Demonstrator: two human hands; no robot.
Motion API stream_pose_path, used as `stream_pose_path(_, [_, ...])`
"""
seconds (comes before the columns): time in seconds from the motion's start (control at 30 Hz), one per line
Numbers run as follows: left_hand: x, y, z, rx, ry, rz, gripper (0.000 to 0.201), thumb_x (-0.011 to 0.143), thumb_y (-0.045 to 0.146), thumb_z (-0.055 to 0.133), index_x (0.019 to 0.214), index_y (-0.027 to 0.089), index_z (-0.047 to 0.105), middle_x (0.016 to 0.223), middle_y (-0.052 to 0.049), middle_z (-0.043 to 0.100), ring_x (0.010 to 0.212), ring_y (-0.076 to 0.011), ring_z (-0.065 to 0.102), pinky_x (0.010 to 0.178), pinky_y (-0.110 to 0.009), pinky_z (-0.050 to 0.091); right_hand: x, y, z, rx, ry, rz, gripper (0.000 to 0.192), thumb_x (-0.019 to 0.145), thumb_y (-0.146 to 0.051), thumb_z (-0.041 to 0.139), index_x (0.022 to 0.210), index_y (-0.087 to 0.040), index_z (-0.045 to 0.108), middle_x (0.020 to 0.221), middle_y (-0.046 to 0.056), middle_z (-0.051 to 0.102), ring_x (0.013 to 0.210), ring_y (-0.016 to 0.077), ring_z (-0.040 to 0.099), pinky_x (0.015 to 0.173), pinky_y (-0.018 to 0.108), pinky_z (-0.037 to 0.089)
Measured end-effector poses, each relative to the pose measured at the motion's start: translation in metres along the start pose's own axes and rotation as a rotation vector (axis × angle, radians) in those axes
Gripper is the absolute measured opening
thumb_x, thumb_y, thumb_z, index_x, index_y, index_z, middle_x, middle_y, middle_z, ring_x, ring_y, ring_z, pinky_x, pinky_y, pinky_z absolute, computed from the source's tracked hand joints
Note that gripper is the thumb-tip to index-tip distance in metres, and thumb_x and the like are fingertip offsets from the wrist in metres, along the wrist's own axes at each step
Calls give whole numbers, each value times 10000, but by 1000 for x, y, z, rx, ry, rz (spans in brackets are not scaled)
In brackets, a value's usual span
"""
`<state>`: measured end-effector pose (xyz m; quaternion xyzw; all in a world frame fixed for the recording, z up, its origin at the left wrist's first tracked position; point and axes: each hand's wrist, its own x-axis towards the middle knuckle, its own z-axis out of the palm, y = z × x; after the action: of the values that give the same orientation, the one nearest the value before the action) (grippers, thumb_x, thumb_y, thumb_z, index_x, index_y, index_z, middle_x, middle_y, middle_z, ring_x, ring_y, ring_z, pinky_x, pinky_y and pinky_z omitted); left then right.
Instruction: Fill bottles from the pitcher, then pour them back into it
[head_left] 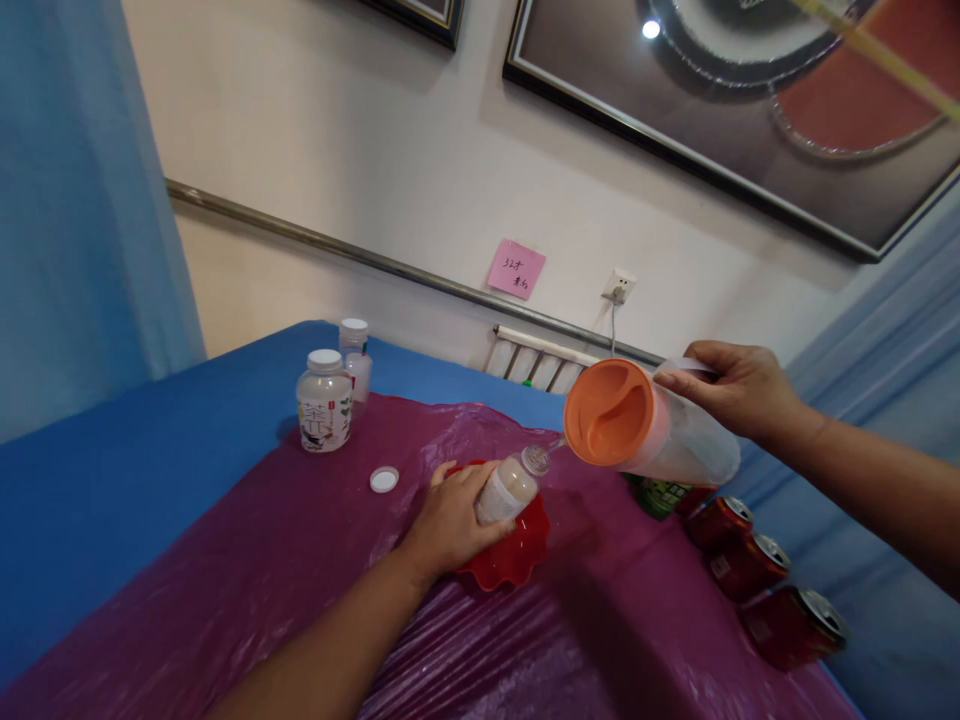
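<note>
My left hand point(454, 520) is wrapped round a small clear bottle point(512, 487) with a pale label and no cap on. The bottle leans to the right above a red scalloped bowl point(529, 545), which my hand partly covers. My right hand point(739, 390) grips the handle of a translucent pitcher point(686, 440) with an orange lid point(611, 412). The pitcher is tipped to the left, its spout close to the bottle's mouth. A thin clear stream seems to run between them. A white cap point(384, 480) lies on the purple sheet left of the bowl.
Two lidded jars, a wide printed one point(325, 405) and a slimmer one point(355, 360), stand at the back left. Several red cans point(750, 565) and a green package point(660, 497) line the right side. A purple plastic sheet point(300, 590) covers part of the blue table point(217, 400).
</note>
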<state>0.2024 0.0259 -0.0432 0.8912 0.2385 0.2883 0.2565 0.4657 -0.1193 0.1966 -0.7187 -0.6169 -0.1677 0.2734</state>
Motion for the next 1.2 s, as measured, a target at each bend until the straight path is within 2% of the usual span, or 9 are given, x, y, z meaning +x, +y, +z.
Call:
stream_pose_path(1.0, [-1,1,0,-11,10,9,624,765,475,747,1326,308,530,1357,-39,657,1245,-300,588,1168,-525,231,-4,-6,-6,-16,-9,23,621,755,-804,598,564,-238,427,510,-37,351,502,119,323,459,281,259])
stream_pose_path(1.2, [-1,4,-2,-7,5,13,537,776,490,741,1251,299,580,1292,-41,687,1203,-296,613,1147,-524,263,-5,-6,-6,-8,-14,22,619,758,-798,598,561,-237,428,522,-35,356,511,120,336,466,281,266])
